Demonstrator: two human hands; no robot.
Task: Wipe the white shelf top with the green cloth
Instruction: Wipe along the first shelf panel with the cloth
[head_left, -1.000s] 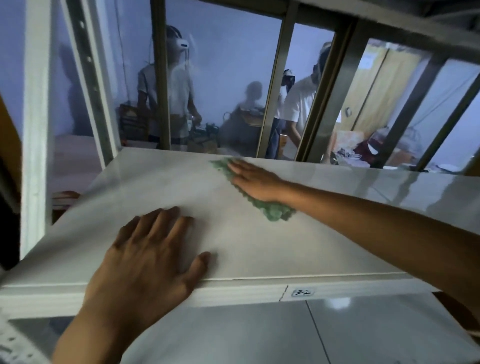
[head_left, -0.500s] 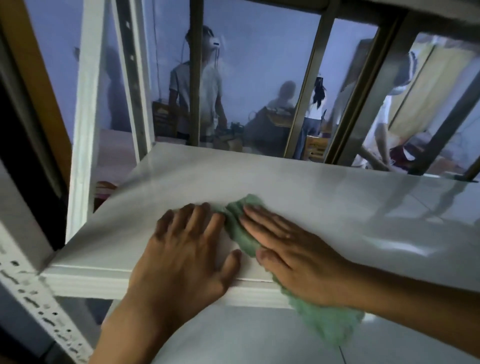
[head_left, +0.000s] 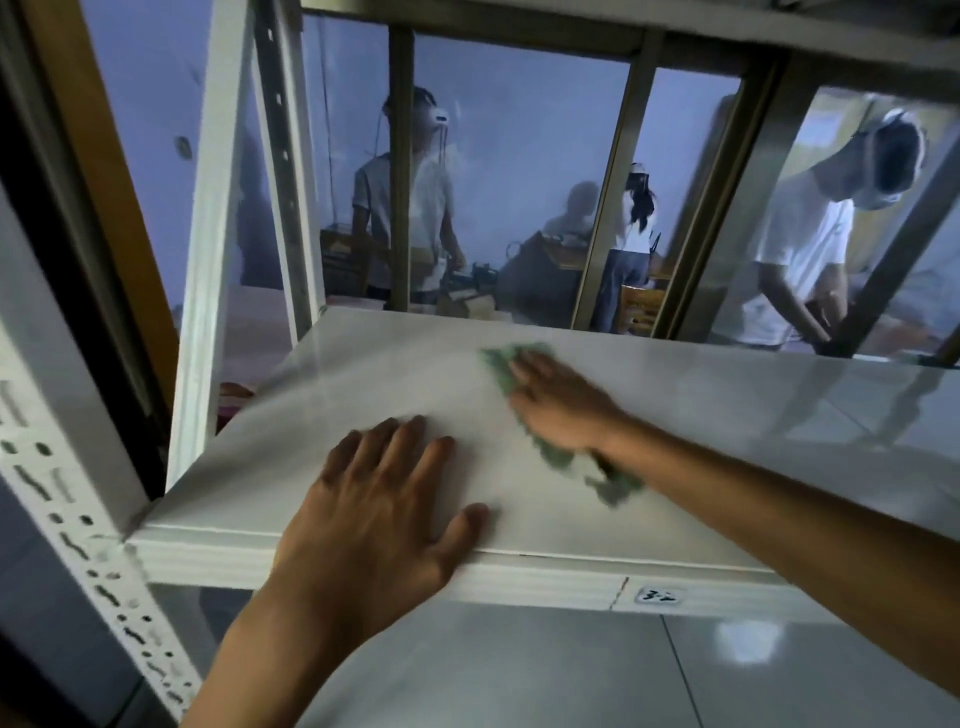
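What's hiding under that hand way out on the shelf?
The green cloth lies under the right hand, flat on the white shelf top. Its edges poke out; its middle and the shelf beneath are covered.

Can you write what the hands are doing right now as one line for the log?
step: wiping | right hand: flat on green cloth, blurred | left hand: flat on white shelf top, front edge

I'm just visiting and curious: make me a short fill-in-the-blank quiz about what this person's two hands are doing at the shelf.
1. The right hand presses a cloth whose colour is ____.
2. The left hand lies flat near the shelf's ____ edge.
3. The left hand's fingers hold ____.
4. The small label is stuck on the shelf's front ____.

Missing words: green; front; nothing; edge
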